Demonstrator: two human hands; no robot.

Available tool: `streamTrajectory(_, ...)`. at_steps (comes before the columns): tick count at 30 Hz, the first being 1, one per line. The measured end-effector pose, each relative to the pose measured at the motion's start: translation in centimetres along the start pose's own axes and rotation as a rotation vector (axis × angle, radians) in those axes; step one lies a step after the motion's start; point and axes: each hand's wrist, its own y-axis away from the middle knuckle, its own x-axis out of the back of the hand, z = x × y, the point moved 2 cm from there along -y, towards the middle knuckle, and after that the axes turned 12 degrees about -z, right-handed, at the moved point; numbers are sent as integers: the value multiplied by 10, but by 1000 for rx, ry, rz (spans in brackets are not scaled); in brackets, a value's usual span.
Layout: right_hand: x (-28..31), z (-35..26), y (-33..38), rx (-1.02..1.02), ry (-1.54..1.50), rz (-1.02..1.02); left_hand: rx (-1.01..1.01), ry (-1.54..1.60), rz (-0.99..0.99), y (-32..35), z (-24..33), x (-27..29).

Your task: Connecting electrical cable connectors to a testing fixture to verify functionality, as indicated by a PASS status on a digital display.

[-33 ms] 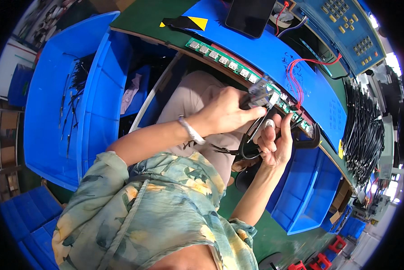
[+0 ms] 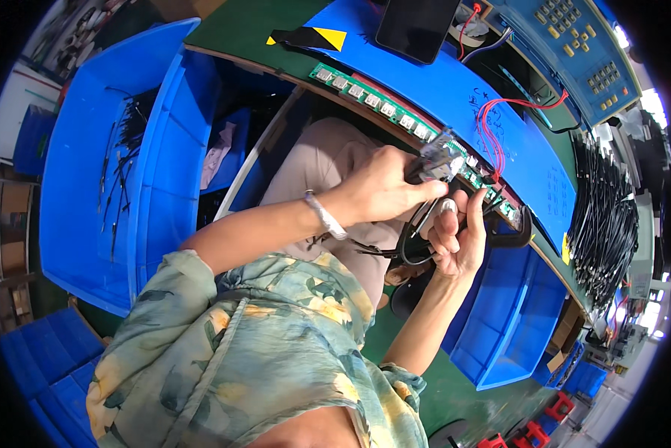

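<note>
My left hand (image 2: pixel 387 183) is closed around a small clear and metallic block (image 2: pixel 441 158), which sits over the green circuit board strip (image 2: pixel 386 108) at the bench edge. Its thumb points toward my right hand. Close beside it, my right hand (image 2: pixel 456 233) has curled fingers around a thin black cable (image 2: pixel 404 250), with the index finger raised near the strip. The cable loops below the hands, over my lap. Its end at the block is hidden behind fingers. Several metal sockets line the strip, and red wires (image 2: pixel 492 153) join it.
A large blue bin (image 2: pixel 89 246) with a few black cables stands at left, another blue bin (image 2: pixel 499 328) at lower right. Many black cables (image 2: pixel 606 216) hang at the right. A phone (image 2: pixel 414 30) lies on the blue mat (image 2: pixel 350 22), near a blue keypad instrument (image 2: pixel 589 60).
My left hand has shifted slightly right with the block, which now covers the white connector seen before. My right hand stays almost where it was.
</note>
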Motion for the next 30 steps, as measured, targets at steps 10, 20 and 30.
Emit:
streamTrajectory(10, -8, 5, 6, -26, 56, 158, 117, 376, -90, -5, 5, -10)
streamTrajectory(20, -19, 25, 55, -164, 442, 415, -75, -235, 92, 40, 1, 21)
streamTrajectory(30, -29, 41, 50, -232, 787, 298, -103, -264, -275, 29, 18, -17)
